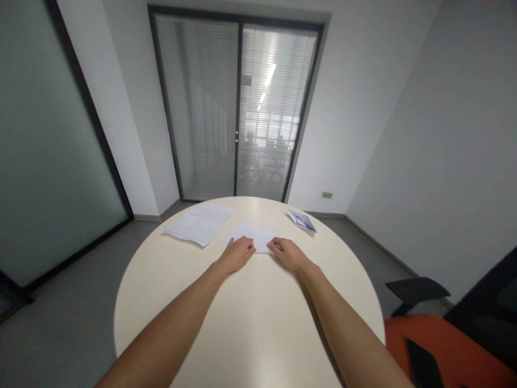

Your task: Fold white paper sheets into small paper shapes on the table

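A white sheet of paper [258,233] lies on the round table in front of me, its near edge between my two hands. My left hand [238,253] is closed at the paper's near left corner, fingers curled and pressed to it. At the near right corner my right hand [287,252] pinches the paper's edge between thumb and fingers. The fingertips partly hide both corners.
More white paper [200,222] lies flat at the table's far left. A folded paper piece [302,221] stands slightly raised at the far right. The cream round table [258,307] faces a glass door [238,108]. An orange chair [428,334] with black armrests is at the right.
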`<action>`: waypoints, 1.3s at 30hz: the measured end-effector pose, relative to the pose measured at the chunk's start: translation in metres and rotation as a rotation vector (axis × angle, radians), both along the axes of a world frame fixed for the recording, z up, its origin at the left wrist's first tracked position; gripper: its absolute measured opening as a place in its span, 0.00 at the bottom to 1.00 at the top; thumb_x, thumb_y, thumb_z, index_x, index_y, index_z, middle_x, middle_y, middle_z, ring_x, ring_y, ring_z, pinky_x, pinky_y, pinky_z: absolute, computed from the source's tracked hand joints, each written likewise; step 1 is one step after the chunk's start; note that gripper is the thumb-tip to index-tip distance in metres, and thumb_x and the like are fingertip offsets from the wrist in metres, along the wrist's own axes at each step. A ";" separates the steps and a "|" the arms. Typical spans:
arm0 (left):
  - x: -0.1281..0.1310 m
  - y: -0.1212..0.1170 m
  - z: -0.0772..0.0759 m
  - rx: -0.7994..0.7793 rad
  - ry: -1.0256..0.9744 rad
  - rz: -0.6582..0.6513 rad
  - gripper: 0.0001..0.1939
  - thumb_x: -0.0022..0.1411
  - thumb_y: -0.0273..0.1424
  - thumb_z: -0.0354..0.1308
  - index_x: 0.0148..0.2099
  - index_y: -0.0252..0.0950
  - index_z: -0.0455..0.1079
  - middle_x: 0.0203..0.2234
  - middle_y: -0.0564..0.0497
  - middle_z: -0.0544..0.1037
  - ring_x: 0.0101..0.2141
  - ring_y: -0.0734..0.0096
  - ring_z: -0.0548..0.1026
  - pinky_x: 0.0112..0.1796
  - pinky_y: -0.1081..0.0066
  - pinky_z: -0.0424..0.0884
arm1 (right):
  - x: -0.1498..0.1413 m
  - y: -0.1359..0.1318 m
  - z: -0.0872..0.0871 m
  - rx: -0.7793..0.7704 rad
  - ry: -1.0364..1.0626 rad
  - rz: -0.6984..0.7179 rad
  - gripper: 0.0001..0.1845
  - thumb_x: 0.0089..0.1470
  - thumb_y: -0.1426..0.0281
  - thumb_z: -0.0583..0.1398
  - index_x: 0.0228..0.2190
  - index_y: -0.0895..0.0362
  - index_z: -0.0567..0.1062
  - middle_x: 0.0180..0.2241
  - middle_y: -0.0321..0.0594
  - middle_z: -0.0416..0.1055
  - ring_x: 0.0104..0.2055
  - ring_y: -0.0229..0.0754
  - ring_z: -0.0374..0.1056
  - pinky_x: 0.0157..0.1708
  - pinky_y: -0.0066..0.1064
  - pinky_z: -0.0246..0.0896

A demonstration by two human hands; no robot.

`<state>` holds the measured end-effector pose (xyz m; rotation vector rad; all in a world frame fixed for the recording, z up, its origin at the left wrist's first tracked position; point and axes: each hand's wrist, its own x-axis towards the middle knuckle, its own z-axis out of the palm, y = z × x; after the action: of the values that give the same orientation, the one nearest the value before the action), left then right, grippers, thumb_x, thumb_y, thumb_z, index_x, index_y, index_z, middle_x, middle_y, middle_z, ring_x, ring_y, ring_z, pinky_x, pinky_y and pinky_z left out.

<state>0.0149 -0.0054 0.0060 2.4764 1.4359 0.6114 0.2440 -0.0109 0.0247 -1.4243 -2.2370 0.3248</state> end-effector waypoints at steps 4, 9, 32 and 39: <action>0.001 0.003 -0.004 0.016 0.009 0.025 0.14 0.73 0.36 0.47 0.52 0.39 0.71 0.48 0.45 0.78 0.52 0.59 0.74 0.58 0.54 0.60 | 0.000 0.001 -0.002 0.012 -0.004 -0.011 0.20 0.66 0.57 0.52 0.38 0.58 0.77 0.34 0.44 0.78 0.34 0.43 0.69 0.35 0.30 0.56; 0.001 0.004 -0.004 0.028 -0.003 0.062 0.15 0.73 0.35 0.46 0.51 0.38 0.72 0.50 0.45 0.79 0.52 0.58 0.75 0.57 0.55 0.62 | 0.001 0.001 -0.001 0.019 -0.034 -0.028 0.19 0.66 0.57 0.53 0.35 0.58 0.76 0.31 0.43 0.77 0.31 0.42 0.68 0.32 0.30 0.53; 0.000 0.002 0.001 0.014 0.002 0.117 0.14 0.71 0.36 0.50 0.49 0.39 0.75 0.47 0.46 0.80 0.47 0.61 0.77 0.48 0.67 0.68 | -0.012 0.000 -0.002 0.036 -0.075 -0.151 0.17 0.66 0.60 0.54 0.42 0.58 0.78 0.40 0.47 0.79 0.39 0.44 0.72 0.37 0.31 0.58; 0.001 0.001 0.000 0.031 -0.001 0.133 0.13 0.70 0.37 0.51 0.48 0.40 0.75 0.45 0.46 0.81 0.46 0.61 0.77 0.46 0.67 0.68 | -0.013 0.001 -0.005 0.020 -0.062 -0.188 0.19 0.66 0.59 0.54 0.47 0.57 0.77 0.42 0.48 0.80 0.43 0.47 0.74 0.42 0.32 0.61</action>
<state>0.0163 -0.0048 0.0061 2.4173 1.6126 0.6655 0.2306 -0.0096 0.0195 -1.6397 -2.1264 0.1973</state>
